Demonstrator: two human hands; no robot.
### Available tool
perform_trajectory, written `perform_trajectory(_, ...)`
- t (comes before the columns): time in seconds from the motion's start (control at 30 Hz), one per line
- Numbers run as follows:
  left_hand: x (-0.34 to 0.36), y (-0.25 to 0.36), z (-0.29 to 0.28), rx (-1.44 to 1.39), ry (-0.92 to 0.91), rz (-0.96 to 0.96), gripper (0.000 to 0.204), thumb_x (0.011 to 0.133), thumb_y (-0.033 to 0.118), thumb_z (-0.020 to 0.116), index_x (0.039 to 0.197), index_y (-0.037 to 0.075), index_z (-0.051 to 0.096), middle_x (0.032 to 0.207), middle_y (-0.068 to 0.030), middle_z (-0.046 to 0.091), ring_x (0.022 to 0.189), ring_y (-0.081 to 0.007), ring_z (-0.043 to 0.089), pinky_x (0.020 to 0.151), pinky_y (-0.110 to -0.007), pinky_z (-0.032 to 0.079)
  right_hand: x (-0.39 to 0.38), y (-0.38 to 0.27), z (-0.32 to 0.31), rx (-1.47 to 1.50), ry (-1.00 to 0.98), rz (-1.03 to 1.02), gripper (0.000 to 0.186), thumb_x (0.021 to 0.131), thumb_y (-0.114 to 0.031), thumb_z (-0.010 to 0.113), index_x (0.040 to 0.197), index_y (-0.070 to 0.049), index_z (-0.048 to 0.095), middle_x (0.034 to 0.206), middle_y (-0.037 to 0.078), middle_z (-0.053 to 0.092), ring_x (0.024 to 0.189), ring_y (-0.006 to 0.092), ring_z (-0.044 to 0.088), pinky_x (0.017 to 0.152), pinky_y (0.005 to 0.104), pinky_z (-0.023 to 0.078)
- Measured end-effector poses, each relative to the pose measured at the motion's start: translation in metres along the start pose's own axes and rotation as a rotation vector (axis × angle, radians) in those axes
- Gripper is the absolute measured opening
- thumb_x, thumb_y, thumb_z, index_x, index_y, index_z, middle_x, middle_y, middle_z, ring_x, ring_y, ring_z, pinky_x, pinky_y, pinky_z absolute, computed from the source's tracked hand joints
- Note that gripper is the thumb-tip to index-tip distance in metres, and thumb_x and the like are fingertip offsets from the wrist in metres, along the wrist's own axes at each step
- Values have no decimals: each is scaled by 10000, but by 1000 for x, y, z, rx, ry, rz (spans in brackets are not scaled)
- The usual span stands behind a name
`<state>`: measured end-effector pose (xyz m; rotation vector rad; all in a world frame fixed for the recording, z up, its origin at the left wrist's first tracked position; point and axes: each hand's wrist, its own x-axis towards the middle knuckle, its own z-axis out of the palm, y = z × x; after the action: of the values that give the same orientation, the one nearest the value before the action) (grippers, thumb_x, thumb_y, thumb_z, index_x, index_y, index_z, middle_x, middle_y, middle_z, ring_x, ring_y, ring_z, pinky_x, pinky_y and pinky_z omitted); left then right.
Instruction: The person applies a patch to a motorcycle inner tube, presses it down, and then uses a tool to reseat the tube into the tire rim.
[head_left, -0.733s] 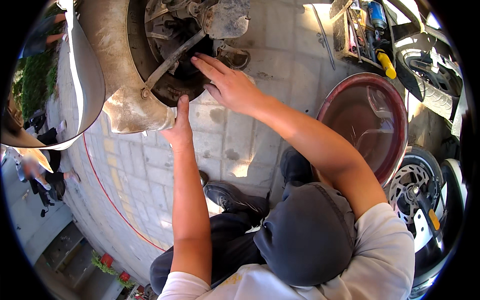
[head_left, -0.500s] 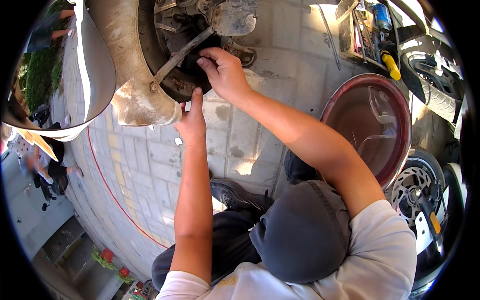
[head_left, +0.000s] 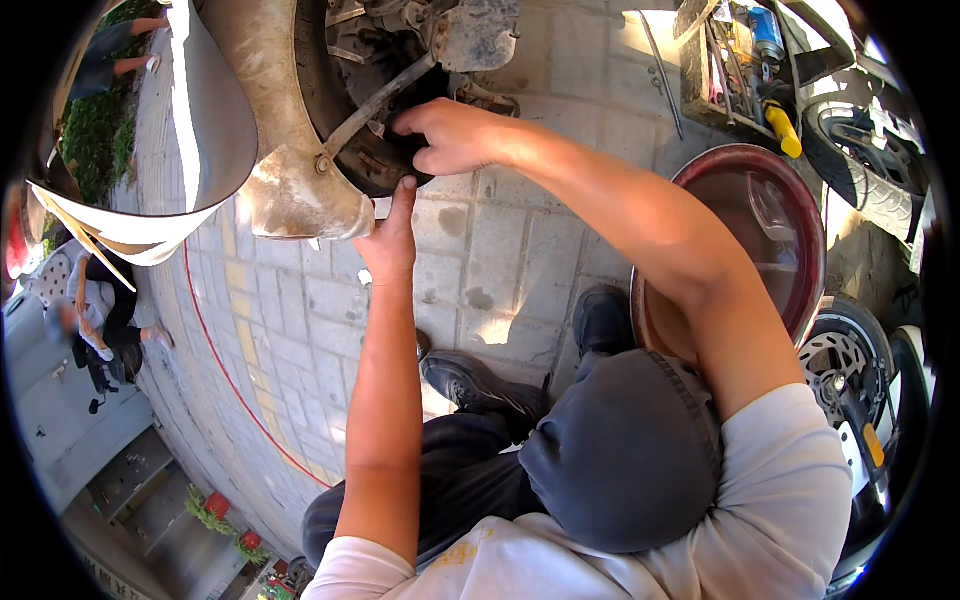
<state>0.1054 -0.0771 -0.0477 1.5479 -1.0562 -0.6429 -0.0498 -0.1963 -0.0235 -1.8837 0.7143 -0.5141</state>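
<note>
A black tyre (head_left: pixel 385 168) sits under a dirty, pale fender (head_left: pixel 285 195), with a metal stay (head_left: pixel 375 108) crossing in front of it. My left hand (head_left: pixel 390 238) is at the tyre's lower edge, thumb raised against it and the other fingers hidden behind. Inside the tyre's opening, beside the lower part of the stay, is my right hand (head_left: pixel 455 137). Its fingers are curled, with the tips out of sight in the dark hollow, so what they pinch cannot be made out. A muddy metal plate (head_left: pixel 475 35) hangs above the right hand.
A reddish basin of water (head_left: pixel 812 255) stands close to my right arm. Beyond it are a wooden toolbox (head_left: pixel 698 75) and a thin metal rod (head_left: pixel 662 75). Motorcycle wheels (head_left: pixel 838 365) line the right side. A red hose (head_left: pixel 215 360) crosses the paving; a person (head_left: pixel 100 310) sits far left.
My right hand has turned and pushed deeper into the tyre's opening, its elbow lifted higher. The left hand stays at the tyre's lower edge. The whole view has shifted slightly.
</note>
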Motion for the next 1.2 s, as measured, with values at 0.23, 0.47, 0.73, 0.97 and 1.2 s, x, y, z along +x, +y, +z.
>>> perform_trajectory(0.23, 1, 0, -3, 31, -39, 37, 511, 802, 122, 800, 1237, 6, 557, 1165, -44, 609, 1011, -141, 571, 920, -304, 442, 22, -39, -25, -312, -458, 167, 512, 719, -100, 591, 1220, 3, 620, 1174, 223, 646, 1143, 339, 596, 942, 403, 478)
perform_trajectory(0.47, 3, -3, -7, 89, -55, 8, 564, 789, 177, 820, 1255, 17, 546, 1193, -44, 592, 1043, -150, 552, 950, -335, 412, 50, -40, -28, -400, -662, 117, 447, 650, -193, 631, 984, 104, 656, 950, 217, 675, 893, 285, 632, 775, 386, 486)
perform_trajectory(0.73, 0, 10, 0, 101, -27, -33, 609, 783, 193, 824, 1265, -36, 532, 1238, -100, 583, 1079, -185, 531, 988, -359, 400, -5, -11, 11, 138, 11, 116, 493, 726, -59, 554, 1207, 22, 619, 1155, 195, 663, 1077, 284, 633, 936, 354, 490)
perform_trajectory(0.97, -6, -19, 14, 78, -25, -59, 704, 782, 240, 822, 1351, 36, 461, 1306, -81, 559, 1242, -195, 484, 1075, -424, 321, -21, -20, 10, -86, 468, -34, 251, 755, -18, 567, 977, -21, 683, 1010, 154, 646, 815, 282, 661, 727, 369, 540)
perform_trajectory(1.2, 10, -37, 21, -117, -62, -81, 669, 760, 104, 816, 1309, -47, 465, 1263, -141, 570, 1135, -215, 542, 1008, -333, 410, -51, 19, 51, -241, 610, -54, 427, 804, 34, 570, 1221, -58, 585, 1330, 114, 531, 1015, 322, 636, 801, 395, 555)
